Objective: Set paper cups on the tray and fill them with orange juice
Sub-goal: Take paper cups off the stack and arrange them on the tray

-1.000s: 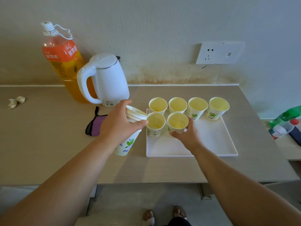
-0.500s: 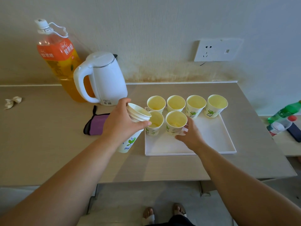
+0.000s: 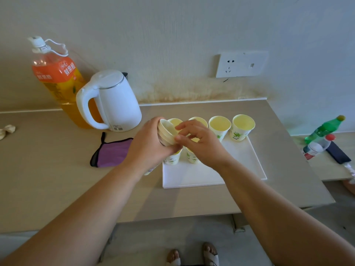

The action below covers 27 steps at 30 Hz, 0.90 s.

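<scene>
A white square tray (image 3: 244, 166) lies on the beige counter. Several paper cups with green prints stand on it; two at the back right (image 3: 219, 126) (image 3: 243, 126) are in full view, while my hands partly hide the others. My left hand (image 3: 148, 146) grips a tilted stack of nested paper cups (image 3: 166, 132) over the tray's left edge. My right hand (image 3: 199, 143) has its fingertips pinching the rim of the stack's top cup. The orange juice bottle (image 3: 55, 77) stands capped at the back left, partly behind the kettle.
A white electric kettle (image 3: 113, 100) stands left of the tray. A purple pouch (image 3: 112, 151) lies in front of it. Crumpled paper (image 3: 6, 129) lies at the far left. A green bottle (image 3: 324, 129) and other items rest on a lower surface at right.
My right hand left the front cup on the tray and moved up-left to the stack's top rim. My left hand lifted the stack toward the tray.
</scene>
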Each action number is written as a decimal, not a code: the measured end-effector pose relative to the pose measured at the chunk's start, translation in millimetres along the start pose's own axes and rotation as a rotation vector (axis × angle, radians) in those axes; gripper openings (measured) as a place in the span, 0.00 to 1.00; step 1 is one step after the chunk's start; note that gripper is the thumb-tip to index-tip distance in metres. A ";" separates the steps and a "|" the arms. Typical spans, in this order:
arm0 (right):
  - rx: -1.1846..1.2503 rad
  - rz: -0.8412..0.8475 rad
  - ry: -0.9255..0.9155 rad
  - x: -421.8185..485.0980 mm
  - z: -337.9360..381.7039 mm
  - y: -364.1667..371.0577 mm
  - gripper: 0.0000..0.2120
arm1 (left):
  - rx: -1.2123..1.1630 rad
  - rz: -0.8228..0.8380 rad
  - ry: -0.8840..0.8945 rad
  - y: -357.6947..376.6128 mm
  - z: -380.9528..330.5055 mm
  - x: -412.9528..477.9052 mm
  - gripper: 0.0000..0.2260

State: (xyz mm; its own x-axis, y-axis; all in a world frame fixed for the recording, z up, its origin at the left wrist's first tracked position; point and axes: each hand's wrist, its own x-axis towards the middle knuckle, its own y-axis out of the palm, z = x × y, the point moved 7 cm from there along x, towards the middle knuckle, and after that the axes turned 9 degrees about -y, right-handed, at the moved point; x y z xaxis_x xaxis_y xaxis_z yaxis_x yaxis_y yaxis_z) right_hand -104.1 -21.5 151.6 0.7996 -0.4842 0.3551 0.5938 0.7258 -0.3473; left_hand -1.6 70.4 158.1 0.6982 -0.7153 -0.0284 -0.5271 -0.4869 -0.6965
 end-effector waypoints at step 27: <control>0.615 0.021 0.402 -2.5 -23.2 -25.8 0.31 | 0.027 -0.053 -0.059 13.8 -34.3 -3.1 0.28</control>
State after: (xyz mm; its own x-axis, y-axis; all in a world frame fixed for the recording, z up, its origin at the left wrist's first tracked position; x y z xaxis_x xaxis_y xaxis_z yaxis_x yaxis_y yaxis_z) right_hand -119.3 -50.3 139.6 0.8516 -0.5231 -0.0334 0.5148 0.8226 0.2416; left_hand -27.6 48.6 173.2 0.7524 -0.6578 -0.0328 -0.4761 -0.5089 -0.7172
